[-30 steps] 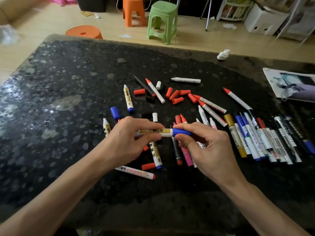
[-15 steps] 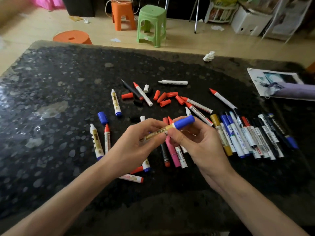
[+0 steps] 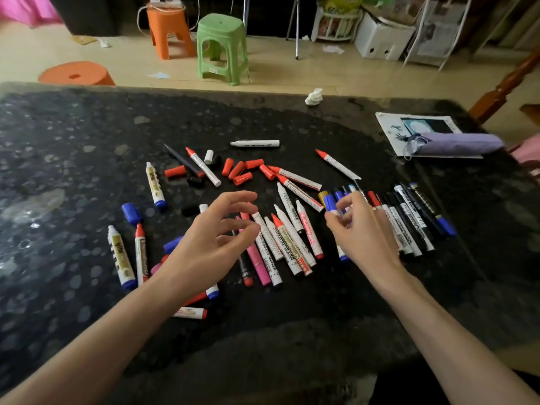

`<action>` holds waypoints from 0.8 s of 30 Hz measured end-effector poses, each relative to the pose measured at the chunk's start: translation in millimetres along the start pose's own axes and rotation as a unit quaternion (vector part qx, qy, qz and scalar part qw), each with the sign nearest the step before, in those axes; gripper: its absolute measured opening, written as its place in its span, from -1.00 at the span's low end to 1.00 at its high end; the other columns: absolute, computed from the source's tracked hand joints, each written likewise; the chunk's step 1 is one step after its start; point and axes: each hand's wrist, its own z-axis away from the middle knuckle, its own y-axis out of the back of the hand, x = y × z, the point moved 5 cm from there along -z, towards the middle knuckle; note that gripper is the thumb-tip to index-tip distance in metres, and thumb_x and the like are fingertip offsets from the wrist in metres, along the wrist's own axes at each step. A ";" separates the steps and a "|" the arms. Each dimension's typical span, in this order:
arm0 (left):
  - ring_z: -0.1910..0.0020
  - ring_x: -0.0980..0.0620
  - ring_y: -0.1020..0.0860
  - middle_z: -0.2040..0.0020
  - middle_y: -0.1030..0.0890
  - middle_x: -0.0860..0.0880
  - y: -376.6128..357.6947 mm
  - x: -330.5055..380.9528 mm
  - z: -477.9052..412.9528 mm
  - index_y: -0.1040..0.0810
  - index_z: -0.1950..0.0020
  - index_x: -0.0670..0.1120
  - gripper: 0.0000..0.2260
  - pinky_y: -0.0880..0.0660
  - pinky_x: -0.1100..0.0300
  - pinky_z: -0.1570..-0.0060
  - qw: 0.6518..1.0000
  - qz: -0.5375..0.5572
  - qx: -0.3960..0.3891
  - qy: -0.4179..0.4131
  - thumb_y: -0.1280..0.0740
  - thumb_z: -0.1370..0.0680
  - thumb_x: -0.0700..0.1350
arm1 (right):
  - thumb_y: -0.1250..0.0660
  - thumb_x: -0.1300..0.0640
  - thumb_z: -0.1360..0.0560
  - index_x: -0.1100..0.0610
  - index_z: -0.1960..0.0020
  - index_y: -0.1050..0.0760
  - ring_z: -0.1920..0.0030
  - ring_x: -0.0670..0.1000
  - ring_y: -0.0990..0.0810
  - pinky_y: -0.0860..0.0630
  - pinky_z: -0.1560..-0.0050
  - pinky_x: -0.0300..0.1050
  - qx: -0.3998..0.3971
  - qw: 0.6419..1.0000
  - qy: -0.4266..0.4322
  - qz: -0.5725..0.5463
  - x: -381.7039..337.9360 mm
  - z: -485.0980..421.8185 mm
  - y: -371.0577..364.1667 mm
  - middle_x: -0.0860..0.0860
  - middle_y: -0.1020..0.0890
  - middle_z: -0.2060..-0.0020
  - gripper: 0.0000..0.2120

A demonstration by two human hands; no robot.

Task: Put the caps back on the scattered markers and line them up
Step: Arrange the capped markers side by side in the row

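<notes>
Scene: a person's two bare hands work over a dark speckled bench [image 3: 73, 141] strewn with whiteboard markers.
Left hand: the left hand [image 3: 216, 244] hovers above the scattered markers [image 3: 292, 238] at mid-bench, its grip spread and loose, fingers fanned and holding nothing.
Right hand: the right hand [image 3: 365, 238] has its grip pinching a blue-capped marker [image 3: 330, 203], thumb and fingers curled round the barrel.
Task's thing: the blue-capped marker sits at the left end of the lined-up row [image 3: 409, 220], just beside a yellow cap; whether it touches the bench cannot be told.
Row: capped markers lie side by side on the right of the bench, partly under the right hand, caps in blue, red and black.
Uncapped: a fan of white-barrelled markers, several with red tips, lies between the two hands, with a pink marker [image 3: 257, 261] at its left edge.
Loose caps: a cluster of red caps [image 3: 238, 171] lies beyond the hands; a lone blue cap [image 3: 131, 213] lies further left.
Outliers: a white marker [image 3: 254, 143] lies alone toward the far side; two more markers lie side by side at the left.
Bench edges: a printed sheet [image 3: 388, 124] under a purple pouch [image 3: 455, 144] at the right; crumpled tissue [image 3: 314, 97] at the far edge.
Floor: a green stool [image 3: 222, 45] and an orange stool [image 3: 169, 33] stand beyond.
</notes>
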 end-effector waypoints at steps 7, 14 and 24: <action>-0.17 0.08 -0.67 -0.19 -0.64 0.11 6.1 -0.6 -2.5 -0.53 -0.35 0.12 -0.65 -0.61 0.02 -0.18 1.000 -0.006 0.010 -0.001 -0.40 -0.61 -0.18 | -0.43 -0.06 -0.58 0.00 0.02 -0.39 0.16 -0.06 -0.49 -0.27 0.30 -0.24 0.039 0.987 0.068 0.138 -3.0 8.7 -10.3 -0.07 -0.56 0.17 -0.77; -0.14 0.08 -0.68 -0.17 -0.65 0.11 7.3 1.1 -2.1 -0.57 -0.32 0.12 -0.67 -0.61 -0.02 -0.18 1.000 -0.011 0.015 0.000 -0.40 -0.61 -0.20 | -0.47 -0.05 -0.55 0.04 0.05 -0.55 0.09 -0.05 -0.40 -0.35 0.11 -0.15 0.081 0.984 0.075 0.138 1.6 4.6 -15.9 -0.03 -0.58 0.15 -0.82; -0.11 0.11 -0.69 -0.14 -0.66 0.12 17.7 4.7 -1.4 -0.59 -0.28 0.13 -0.69 -0.61 -0.04 -0.21 0.999 -0.021 0.041 0.007 -0.39 -0.61 -0.21 | -0.49 -0.10 -0.52 0.01 -0.11 -0.56 0.01 -0.05 -0.38 -0.36 0.02 -0.13 0.092 0.988 0.067 0.108 6.7 -5.8 -26.1 -0.01 -0.51 0.02 -0.73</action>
